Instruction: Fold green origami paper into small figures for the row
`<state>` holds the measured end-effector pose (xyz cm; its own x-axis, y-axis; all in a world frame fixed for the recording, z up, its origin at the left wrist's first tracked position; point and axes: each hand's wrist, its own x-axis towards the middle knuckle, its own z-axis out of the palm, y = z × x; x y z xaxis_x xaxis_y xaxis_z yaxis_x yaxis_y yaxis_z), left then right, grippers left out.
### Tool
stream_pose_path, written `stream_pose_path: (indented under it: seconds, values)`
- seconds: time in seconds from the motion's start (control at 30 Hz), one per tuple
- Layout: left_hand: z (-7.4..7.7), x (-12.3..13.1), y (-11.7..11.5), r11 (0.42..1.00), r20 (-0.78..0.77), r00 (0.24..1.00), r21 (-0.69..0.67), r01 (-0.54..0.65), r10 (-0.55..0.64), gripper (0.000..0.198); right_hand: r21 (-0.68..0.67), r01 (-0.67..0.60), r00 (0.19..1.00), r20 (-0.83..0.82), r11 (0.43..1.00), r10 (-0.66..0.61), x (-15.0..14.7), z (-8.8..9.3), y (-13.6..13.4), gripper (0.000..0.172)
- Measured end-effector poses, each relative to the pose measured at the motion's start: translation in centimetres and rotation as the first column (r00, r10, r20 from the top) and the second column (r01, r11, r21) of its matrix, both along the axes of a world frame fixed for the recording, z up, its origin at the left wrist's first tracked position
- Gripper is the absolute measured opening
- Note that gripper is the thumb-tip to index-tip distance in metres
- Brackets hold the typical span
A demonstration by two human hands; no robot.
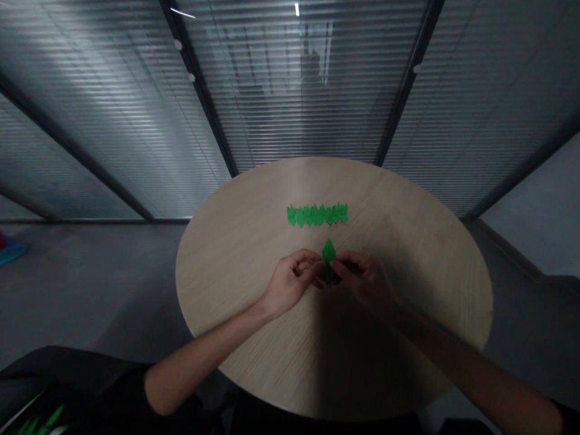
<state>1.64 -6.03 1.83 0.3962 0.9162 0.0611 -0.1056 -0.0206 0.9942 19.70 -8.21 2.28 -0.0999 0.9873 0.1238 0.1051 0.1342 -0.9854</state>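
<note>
Between my two hands, over the middle of the table, is a green paper leaf (328,249) with its pointed tip away from me. My left hand (295,275) pinches its left side between thumb and fingers. From the right, my right hand (364,279) pinches the other side; it lies in shadow. The lower part of the leaf is narrow and partly hidden by my fingers. Just beyond my hands, a row of several similar green paper leaves (317,215) lies side by side on the table.
The round wooden table (226,254) stands close to a glass wall with blinds (308,121). At the lower left, more green leaf-like pieces (43,423) show beside a dark chair or bag. A blue and red item (11,251) lies on the floor at far left.
</note>
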Motion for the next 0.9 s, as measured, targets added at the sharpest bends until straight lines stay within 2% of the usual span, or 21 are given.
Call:
stream_pose_path:
  seconds: [0.17,0.4,0.7,0.9]
  values:
    - [-0.02,-0.10,-0.08,1.000,-0.010,1.000,0.026,0.006,-0.005,0.026,-0.024,-0.009,1.000,0.001,1.000,0.009,-0.06,-0.06,-0.05,0.023]
    - [-0.02,-0.10,0.02,0.998,-0.027,0.998,0.038,-0.049,0.050,0.031,-0.043,-0.080,0.997,0.004,0.996,0.080,0.07,-0.01,0.31,0.029]
    - [-0.08,0.04,-0.15,0.999,-0.045,0.999,0.046,0.018,-0.016,0.026,0.009,-0.023,0.997,0.068,1.000,0.023,0.11,0.19,0.06,0.026]
    - [0.11,0.02,-0.27,0.999,-0.038,0.999,0.032,0.006,-0.005,0.022,-0.004,-0.043,0.996,0.082,0.999,0.043,0.12,0.17,0.04,0.026]
